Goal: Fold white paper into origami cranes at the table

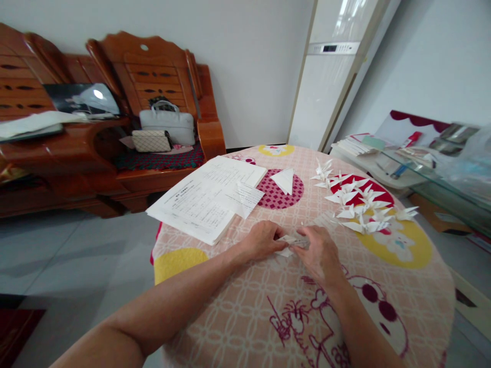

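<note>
Between both hands is a small piece of folded paper, white and partly covered by fingers. My left hand pinches its left side with thumb and fingertips. From the right, my right hand grips the other side, fingers curled over it. Just beyond my right hand lies another pale printed paper, partly hidden. A folded white paper triangle rests farther back on the table. To the right stand several folded paper cranes in a cluster.
A stack of printed sheets lies at the table's left, with a loose folded sheet on its edge. The round table wears a patterned cloth. A glass shelf adjoins at right; wooden chairs stand behind left.
</note>
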Tool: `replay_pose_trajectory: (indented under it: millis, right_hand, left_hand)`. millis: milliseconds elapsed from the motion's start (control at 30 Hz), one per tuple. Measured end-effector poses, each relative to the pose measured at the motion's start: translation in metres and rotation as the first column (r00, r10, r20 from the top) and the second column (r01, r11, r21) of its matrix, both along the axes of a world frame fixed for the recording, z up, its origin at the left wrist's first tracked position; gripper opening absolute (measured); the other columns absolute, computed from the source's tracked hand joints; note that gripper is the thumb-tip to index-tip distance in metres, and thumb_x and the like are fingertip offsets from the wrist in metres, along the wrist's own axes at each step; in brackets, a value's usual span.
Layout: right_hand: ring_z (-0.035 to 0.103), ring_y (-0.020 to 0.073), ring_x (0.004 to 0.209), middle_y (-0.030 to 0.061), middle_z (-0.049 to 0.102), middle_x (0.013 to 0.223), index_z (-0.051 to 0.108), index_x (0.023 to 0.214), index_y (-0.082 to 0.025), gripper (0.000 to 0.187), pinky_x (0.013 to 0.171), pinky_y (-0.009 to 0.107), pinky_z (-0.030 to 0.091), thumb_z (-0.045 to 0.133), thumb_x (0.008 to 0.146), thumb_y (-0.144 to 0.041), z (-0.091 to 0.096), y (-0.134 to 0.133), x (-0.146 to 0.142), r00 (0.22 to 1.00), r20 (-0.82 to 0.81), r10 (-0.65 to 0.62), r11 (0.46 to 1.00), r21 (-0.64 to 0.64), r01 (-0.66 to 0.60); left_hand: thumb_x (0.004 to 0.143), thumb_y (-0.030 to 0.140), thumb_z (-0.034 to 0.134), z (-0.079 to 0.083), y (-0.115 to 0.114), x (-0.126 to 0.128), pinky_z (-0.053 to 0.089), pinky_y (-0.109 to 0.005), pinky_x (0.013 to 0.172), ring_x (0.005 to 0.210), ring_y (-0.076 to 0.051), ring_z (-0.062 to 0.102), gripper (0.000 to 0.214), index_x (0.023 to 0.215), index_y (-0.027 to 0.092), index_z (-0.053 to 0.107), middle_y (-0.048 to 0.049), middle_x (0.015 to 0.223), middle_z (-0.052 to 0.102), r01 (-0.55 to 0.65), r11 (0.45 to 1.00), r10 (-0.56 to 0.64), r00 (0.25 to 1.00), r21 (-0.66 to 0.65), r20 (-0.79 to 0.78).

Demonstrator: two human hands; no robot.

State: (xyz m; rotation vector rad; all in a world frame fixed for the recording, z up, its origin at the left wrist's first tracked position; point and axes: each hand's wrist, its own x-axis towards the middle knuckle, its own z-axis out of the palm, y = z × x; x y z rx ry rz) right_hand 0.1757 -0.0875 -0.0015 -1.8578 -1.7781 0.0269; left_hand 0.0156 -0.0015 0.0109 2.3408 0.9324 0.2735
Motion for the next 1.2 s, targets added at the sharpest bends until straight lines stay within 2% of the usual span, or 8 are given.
replay_pose_trajectory:
  millis: [133, 300, 400, 500, 567, 700, 967, 1200]
  right_hand:
    - [0.057, 0.0277, 0.096, 0.0114, 0.068, 0.098, 0.067, 0.102, -0.014, 0.031, 0.085, 0.04, 0.048, 0.069, 0.071, -0.01, -0.002, 0.002, 0.003, 0.987, -0.017, 0.161, 0.985, 0.071, -0.159]
    - [0.059, 0.0243, 0.088, 0.0096, 0.068, 0.089, 0.069, 0.091, -0.016, 0.016, 0.08, 0.037, 0.05, 0.062, 0.078, -0.009, 0.005, 0.001, 0.008, 0.974, -0.097, 0.207, 0.956, 0.233, -0.18]
    - [0.06, 0.0235, 0.09, 0.0096, 0.068, 0.091, 0.069, 0.092, -0.016, 0.018, 0.081, 0.036, 0.05, 0.063, 0.076, -0.008, 0.008, -0.001, 0.013, 0.956, -0.125, 0.267, 0.944, 0.233, -0.233]
    - [0.06, 0.0225, 0.088, 0.0076, 0.067, 0.089, 0.068, 0.088, -0.016, 0.02, 0.079, 0.035, 0.049, 0.066, 0.071, -0.005, 0.007, -0.003, 0.018, 0.936, -0.153, 0.317, 0.948, 0.095, -0.305]
    - [0.06, 0.0218, 0.085, 0.0064, 0.066, 0.086, 0.067, 0.083, -0.016, 0.02, 0.075, 0.034, 0.049, 0.067, 0.068, -0.003, 0.006, -0.005, 0.019, 0.93, -0.171, 0.325, 0.942, -0.025, -0.334]
    - [0.059, 0.0213, 0.083, 0.0059, 0.063, 0.083, 0.068, 0.08, -0.015, 0.018, 0.074, 0.033, 0.047, 0.068, 0.068, -0.002, 0.003, -0.007, 0.016, 0.928, -0.164, 0.335, 0.921, -0.151, -0.359]
    - [0.057, 0.0218, 0.086, 0.0062, 0.063, 0.084, 0.069, 0.081, -0.016, 0.018, 0.076, 0.033, 0.046, 0.068, 0.071, -0.002, 0.001, -0.006, 0.01, 0.925, -0.069, 0.375, 0.913, -0.145, -0.381]
    - [0.057, 0.0207, 0.087, 0.0054, 0.062, 0.086, 0.069, 0.084, -0.017, 0.019, 0.076, 0.032, 0.046, 0.069, 0.072, -0.002, -0.001, -0.005, 0.01, 0.919, -0.068, 0.388, 0.908, -0.143, -0.394]
  left_hand:
    - [0.08, 0.025, 0.058, -0.001, -0.001, -0.001, 0.031, -0.024, 0.058, 0.064, -0.011, 0.048, 0.016, 0.069, 0.014, 0.06, 0.0003, 0.068, 0.056, 0.028, 0.956, -0.052, 0.996, 0.292, 0.074]
    - [0.091, 0.02, 0.048, -0.002, 0.0, -0.004, 0.037, -0.027, 0.065, 0.073, -0.014, 0.051, 0.017, 0.08, 0.014, 0.06, -0.0034, 0.077, 0.057, 0.179, 0.714, -0.271, 0.962, 0.677, 0.033]
    - [0.095, 0.02, 0.042, -0.005, -0.001, -0.005, 0.037, -0.029, 0.065, 0.072, -0.016, 0.049, 0.022, 0.08, 0.014, 0.057, -0.0045, 0.076, 0.056, 0.271, 0.575, -0.358, 0.932, 0.772, -0.06]
    - [0.096, 0.02, 0.042, -0.01, -0.004, -0.007, 0.037, -0.03, 0.064, 0.071, -0.016, 0.049, 0.022, 0.081, 0.014, 0.057, -0.0054, 0.079, 0.056, 0.401, 0.505, -0.457, 0.875, 0.764, -0.157]
    - [0.095, 0.021, 0.044, -0.013, -0.008, -0.009, 0.038, -0.03, 0.064, 0.072, -0.016, 0.049, 0.02, 0.083, 0.014, 0.058, -0.0059, 0.081, 0.057, 0.459, 0.513, -0.487, 0.852, 0.725, -0.194]
    - [0.094, 0.021, 0.046, -0.012, -0.015, -0.018, 0.038, -0.029, 0.063, 0.072, -0.016, 0.051, 0.022, 0.077, 0.014, 0.058, -0.0055, 0.081, 0.058, 0.485, 0.593, -0.446, 0.862, 0.643, -0.24]
    - [0.093, 0.024, 0.047, -0.008, -0.015, -0.028, 0.038, -0.025, 0.064, 0.074, -0.012, 0.055, 0.023, 0.077, 0.017, 0.062, -0.0021, 0.082, 0.061, 0.398, 0.793, -0.378, 0.915, 0.462, -0.139]
    - [0.091, 0.028, 0.054, -0.008, -0.011, -0.03, 0.039, -0.023, 0.066, 0.079, -0.013, 0.058, 0.016, 0.086, 0.018, 0.066, -0.002, 0.086, 0.063, 0.355, 0.854, -0.364, 0.93, 0.381, -0.05]
